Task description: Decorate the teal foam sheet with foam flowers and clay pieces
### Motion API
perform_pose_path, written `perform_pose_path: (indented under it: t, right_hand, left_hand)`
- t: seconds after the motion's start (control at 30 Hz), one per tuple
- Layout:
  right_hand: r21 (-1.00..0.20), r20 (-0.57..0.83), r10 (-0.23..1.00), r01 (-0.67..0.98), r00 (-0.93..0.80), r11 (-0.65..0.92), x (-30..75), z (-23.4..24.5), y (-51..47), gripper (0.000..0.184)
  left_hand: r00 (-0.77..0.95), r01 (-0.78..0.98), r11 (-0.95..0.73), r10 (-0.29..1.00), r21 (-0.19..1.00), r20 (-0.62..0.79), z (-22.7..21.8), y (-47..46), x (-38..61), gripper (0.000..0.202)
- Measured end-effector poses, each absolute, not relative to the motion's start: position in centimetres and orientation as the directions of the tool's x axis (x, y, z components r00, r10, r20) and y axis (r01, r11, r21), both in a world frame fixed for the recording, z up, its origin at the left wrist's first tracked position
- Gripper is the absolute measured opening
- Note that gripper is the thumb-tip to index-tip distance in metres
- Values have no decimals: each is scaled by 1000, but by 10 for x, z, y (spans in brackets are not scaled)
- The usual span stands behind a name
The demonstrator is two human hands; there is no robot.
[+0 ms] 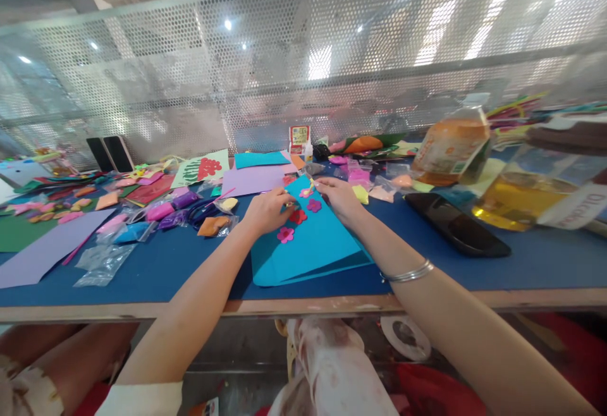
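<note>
The folded blue card (317, 251) lies near the tabletop's (190, 280) front edge, presumably for easy reach — the left hand (268, 212) curls over its side, grip unclear; the right hand (342, 200), just apart, pinches a small yellow piece (312, 184) above it. Pink, red and purplish flowers (285, 234) brighten its smooth, slightly gaping cover.

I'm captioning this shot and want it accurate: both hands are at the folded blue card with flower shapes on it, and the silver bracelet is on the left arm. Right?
Not quite: the head view shows the silver bracelet on the right arm. Otherwise yes: the left hand and right hand are at the folded blue card with flower shapes.
</note>
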State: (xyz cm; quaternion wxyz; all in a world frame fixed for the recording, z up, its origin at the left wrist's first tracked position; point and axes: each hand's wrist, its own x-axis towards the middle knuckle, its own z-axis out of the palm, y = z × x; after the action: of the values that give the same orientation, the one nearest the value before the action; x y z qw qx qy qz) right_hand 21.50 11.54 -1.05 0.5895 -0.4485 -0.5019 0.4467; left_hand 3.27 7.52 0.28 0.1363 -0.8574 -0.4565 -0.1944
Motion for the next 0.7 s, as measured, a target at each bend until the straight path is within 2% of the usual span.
perform_pose_path:
  t: [0.1, 0.3, 0.53, 0.7]
  right_hand:
    - [-975, 134, 985, -163, 109, 150, 214, -5, 112, 10]
    - [-949, 131, 982, -269, 132, 163, 213, 4, 106, 9]
    - [-920, 115, 977, -353, 180, 173, 218, 5, 104, 11]
    - [-894, 28, 986, -437, 165, 99, 221, 5, 104, 13]
  left_hand:
    - [518, 829, -558, 729, -50, 447, 1, 76, 33, 25]
    - [547, 813, -580, 723, -60, 422, -2, 80, 31, 22]
    - [500, 826, -563, 714, -23, 490, 1, 78, 31, 31]
    - [503, 810, -587, 686, -9, 526, 0, 80, 30, 33]
